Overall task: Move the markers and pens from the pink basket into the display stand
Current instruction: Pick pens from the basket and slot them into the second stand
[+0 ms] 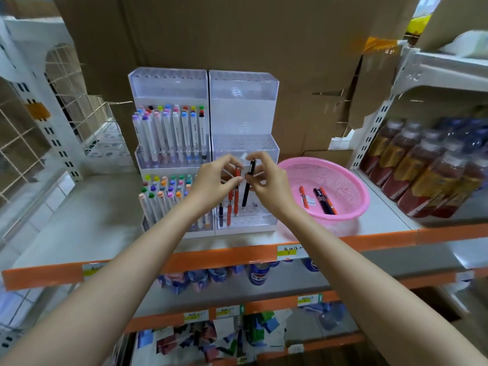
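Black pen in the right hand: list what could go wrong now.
The black pen in the right hand is tilted; its tip may miss a hole in the stand.
It is close to the orange pen in the left hand; they could knock.
The right forearm passes the pink basket near the shelf edge; a bump might shift it.

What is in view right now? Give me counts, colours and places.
display stand: two clear units, side by side on shelf
markers: many, white with coloured caps, left unit, two tiers
pens in stand: two, one orange, one black, right unit's lowest tier
pink basket: one, right of stand
pens in basket: about four, orange and black
bottles: several, dark, right shelf
cardboard boxes: several, brown, behind stand
left hand: pinches orange pen
right hand: pinches black pen
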Demonstrator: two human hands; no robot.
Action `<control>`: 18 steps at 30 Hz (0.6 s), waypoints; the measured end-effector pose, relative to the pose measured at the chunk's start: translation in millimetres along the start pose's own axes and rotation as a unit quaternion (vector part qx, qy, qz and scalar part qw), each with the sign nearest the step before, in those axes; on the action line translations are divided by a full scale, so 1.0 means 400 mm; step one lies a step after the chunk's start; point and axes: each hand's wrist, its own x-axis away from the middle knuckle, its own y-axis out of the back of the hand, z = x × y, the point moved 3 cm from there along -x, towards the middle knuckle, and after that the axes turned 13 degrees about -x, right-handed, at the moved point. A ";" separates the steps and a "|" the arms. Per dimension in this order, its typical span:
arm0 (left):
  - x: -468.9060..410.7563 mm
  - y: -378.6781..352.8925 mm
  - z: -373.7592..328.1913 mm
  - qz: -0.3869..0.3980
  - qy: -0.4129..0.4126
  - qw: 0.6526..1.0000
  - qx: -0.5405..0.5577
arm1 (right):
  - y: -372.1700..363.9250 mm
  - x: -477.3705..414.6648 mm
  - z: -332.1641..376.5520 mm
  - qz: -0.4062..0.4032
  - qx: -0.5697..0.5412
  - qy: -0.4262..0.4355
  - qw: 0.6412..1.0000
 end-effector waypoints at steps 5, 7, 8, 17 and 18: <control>0.007 -0.010 0.007 0.013 -0.021 0.999 -0.022 | 0.003 0.001 -0.003 0.001 0.005 0.000 1.000; 0.009 -0.014 0.012 0.017 -0.025 0.999 -0.031 | 0.003 0.002 -0.003 0.002 0.004 0.002 1.000; 0.009 -0.015 0.014 0.018 -0.027 0.999 -0.036 | 0.004 0.001 -0.003 0.002 0.003 0.003 1.000; 0.004 -0.028 0.021 0.063 -0.034 0.993 -0.096 | 0.006 0.007 -0.008 0.012 0.003 0.010 1.000; 0.004 -0.028 0.021 0.066 -0.034 0.992 -0.099 | 0.008 0.007 -0.008 0.013 0.003 0.008 1.000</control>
